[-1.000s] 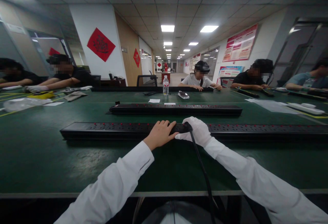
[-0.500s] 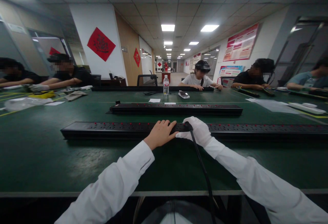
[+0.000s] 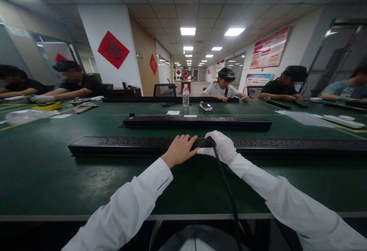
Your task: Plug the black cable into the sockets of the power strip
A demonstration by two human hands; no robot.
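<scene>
A long black power strip (image 3: 94,144) with rows of sockets and small red parts lies across the table in front of me. My left hand (image 3: 180,149), bare, rests on the strip with fingers spread and thumb pointing right. Just right of it, my right hand (image 3: 222,147), in a white dotted glove, is closed around a black plug (image 3: 210,141) at the strip's top. From the plug a black cord (image 3: 226,184) runs down over the table's near edge. The fingers partly hide the plug, so I cannot tell whether it is fully seated.
Behind lies a shorter stack of black power strips (image 3: 200,123). A water bottle (image 3: 185,96), a phone-like device (image 3: 205,106) and white papers (image 3: 173,112) are farther back on the green table (image 3: 114,189). Several co-workers sit around it; plastic wrap (image 3: 27,116) lies at left.
</scene>
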